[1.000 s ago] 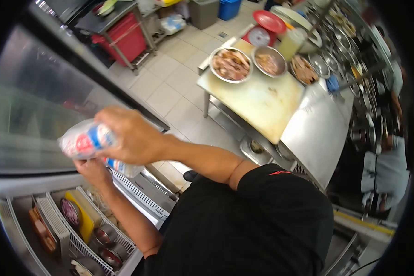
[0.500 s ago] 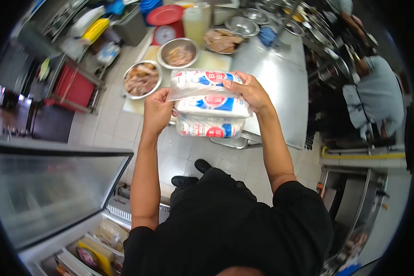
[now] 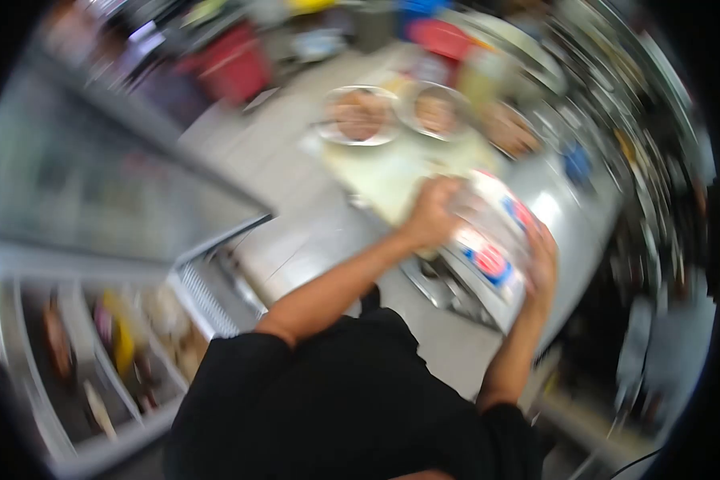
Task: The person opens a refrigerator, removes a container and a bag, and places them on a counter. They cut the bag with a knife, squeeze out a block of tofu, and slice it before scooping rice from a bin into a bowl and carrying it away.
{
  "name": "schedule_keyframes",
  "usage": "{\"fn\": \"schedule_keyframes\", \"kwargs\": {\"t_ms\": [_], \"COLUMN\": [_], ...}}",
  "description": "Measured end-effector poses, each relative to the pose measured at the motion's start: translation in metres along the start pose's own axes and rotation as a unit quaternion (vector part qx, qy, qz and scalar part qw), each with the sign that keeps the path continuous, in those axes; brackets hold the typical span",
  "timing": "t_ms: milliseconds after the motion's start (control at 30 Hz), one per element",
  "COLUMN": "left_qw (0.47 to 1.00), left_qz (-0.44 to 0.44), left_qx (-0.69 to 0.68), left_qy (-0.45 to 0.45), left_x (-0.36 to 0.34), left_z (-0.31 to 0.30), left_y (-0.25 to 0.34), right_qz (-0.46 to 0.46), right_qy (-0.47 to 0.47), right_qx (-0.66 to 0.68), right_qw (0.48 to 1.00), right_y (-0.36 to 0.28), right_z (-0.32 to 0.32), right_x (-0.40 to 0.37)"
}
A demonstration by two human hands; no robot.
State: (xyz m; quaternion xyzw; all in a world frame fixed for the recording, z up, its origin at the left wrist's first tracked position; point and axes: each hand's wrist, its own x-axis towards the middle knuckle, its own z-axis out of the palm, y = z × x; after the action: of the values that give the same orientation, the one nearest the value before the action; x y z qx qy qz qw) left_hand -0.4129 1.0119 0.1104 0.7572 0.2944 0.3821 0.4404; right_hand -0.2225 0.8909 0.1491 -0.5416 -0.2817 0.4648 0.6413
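Left hand (image 3: 436, 213), wrapped packs (image 3: 488, 256), right hand (image 3: 542, 260) before the desk (image 3: 582, 220)
An open chest (image 3: 132, 438) with dividers; a bowl (image 3: 354, 142) of meat at the pale board (image 3: 384, 170); the left fingers, blurred, pinching the packs' upper left side; the packs, printed red and blue, held between both hands; the right fingers bent around the packs' right side

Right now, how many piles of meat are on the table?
3: left pile at the far end of the cutting board, middle pile beside it, right pile farther along; blur may hide others.
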Motion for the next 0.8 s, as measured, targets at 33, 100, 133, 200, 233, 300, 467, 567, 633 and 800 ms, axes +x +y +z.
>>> {"fn": "schedule_keyframes", "kwargs": {"t_ms": [33, 100, 133, 200, 233, 300, 467, 567, 633, 800], "left_qw": [0.985, 0.968, 0.927, 0.840, 0.787, 0.710, 0.625, 0.646, 0.652, 0.637], "left_qz": [0.077, -0.096, -0.178, -0.295, -0.312, -0.283, -0.068, -0.009, 0.049, 0.095], "left_qx": [0.065, -0.114, -0.217, -0.291, -0.318, -0.456, -0.632, -0.563, -0.512, -0.463], "left_qy": [0.142, 0.200, 0.248, 0.352, 0.427, 0.456, 0.454, 0.516, 0.558, 0.609], "left_x": [-0.013, -0.025, -0.039, -0.075, -0.096, -0.134, -0.235, -0.278, -0.299, -0.330], "left_z": [-0.001, -0.041, -0.064, -0.102, -0.113, -0.127, -0.155, -0.180, -0.204, -0.249], "left_y": [-0.009, 0.003, 0.011, 0.024, 0.022, 0.005, -0.037, -0.043, -0.040, -0.028], "right_qz": [0.008, 0.068, 0.082, 0.126, 0.124, 0.104, 0.053, 0.053, 0.021, -0.012], "right_qy": [-0.039, -0.076, -0.120, -0.204, -0.247, -0.296, -0.425, -0.526, -0.559, -0.635], "right_qx": [0.041, 0.112, 0.108, 0.082, 0.054, 0.015, -0.073, -0.097, -0.072, -0.138], "right_qw": [0.998, 0.988, 0.984, 0.967, 0.959, 0.949, 0.901, 0.843, 0.826, 0.760], "right_y": [-0.001, 0.002, -0.001, 0.008, 0.019, 0.051, 0.105, 0.120, 0.116, 0.117], "right_z": [0.019, 0.065, 0.101, 0.154, 0.186, 0.241, 0.341, 0.373, 0.396, 0.443], "right_x": [0.000, 0.009, 0.006, 0.007, 0.004, -0.007, -0.072, -0.094, -0.114, -0.115]}}
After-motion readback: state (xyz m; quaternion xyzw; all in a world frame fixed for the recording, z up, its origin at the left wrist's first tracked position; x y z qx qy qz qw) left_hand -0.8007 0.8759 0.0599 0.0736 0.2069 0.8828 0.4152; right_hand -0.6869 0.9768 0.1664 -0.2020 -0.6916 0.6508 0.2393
